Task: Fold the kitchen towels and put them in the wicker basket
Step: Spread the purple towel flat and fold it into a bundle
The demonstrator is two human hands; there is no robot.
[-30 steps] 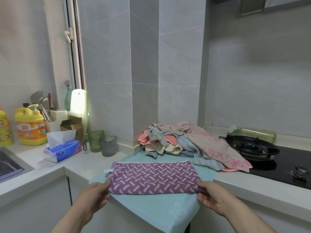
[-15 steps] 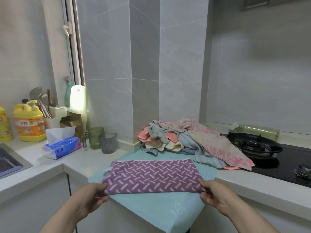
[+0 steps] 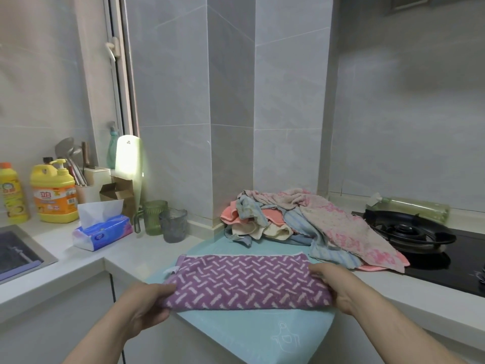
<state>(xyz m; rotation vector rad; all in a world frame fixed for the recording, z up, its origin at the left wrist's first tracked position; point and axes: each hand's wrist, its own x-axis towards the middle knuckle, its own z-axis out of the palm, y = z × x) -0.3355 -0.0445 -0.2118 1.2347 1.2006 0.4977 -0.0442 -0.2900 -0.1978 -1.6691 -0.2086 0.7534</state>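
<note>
holding the purple towel (image 3: 246, 281) at its two short ends, already folded into a long band. lying across the teal mat (image 3: 262, 334) at the front edge of the desk (image 3: 393, 290), well in front of the wall corner. closed round the left end with the left grip (image 3: 145, 303), fingers curled at the corner of the cloth. closed round the right end with the right grip (image 3: 333, 285), fingers laid over the top of the band. nothing else in either grip.

behind it, on the far part of the mat, a loose pile of unfolded towels (image 3: 301, 222) in pink, blue and cream, with one side reaching just beside the gas burner (image 3: 409, 229). no wicker basket to be seen from here.

probably in the middle of folding this towel, with one or two folds across the length not yet done. soft, light and limp, so no shape kept without support. better to take hold at the end corners, both layers together, then to bring one end over the other and press flat. thick terry, not slippery, nothing to break. to watch for: layers sliding apart if only the top one is pinched, and the thin mat dragged along.
</note>
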